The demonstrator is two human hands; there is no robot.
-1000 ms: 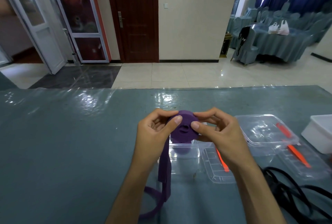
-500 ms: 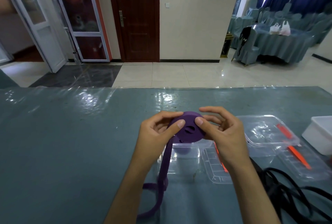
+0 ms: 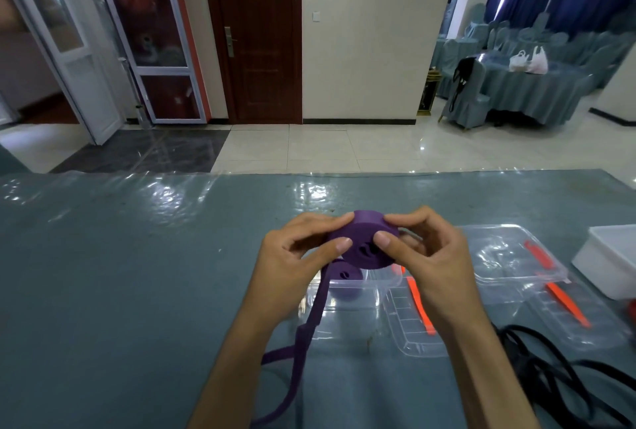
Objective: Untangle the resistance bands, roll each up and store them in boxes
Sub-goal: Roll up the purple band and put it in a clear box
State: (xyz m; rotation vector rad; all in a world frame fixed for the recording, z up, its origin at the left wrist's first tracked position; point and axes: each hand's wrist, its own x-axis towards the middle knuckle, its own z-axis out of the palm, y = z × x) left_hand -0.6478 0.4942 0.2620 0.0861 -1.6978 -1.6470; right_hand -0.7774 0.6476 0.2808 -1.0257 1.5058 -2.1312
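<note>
Both hands pinch the purple roll point(image 3: 361, 244), held above the table point(image 3: 137, 274) over the open box point(image 3: 347, 294). My left hand point(image 3: 292, 263) has thumb on the roll's face, fingers round its rim; right hand point(image 3: 430, 256) does likewise from the other side. The tail point(image 3: 303, 339) hangs down to the table, unwound.

Risks as I judge them: loosen either pinch and the coil springs open; the dragging tail could snag the box edge or twist.

Count: one purple roll in hand, one more purple roll point(image 3: 344, 282) already in the box, one black band tangle point(image 3: 564, 377), two clear boxes with lids, one white tub point(image 3: 609, 256)
</note>
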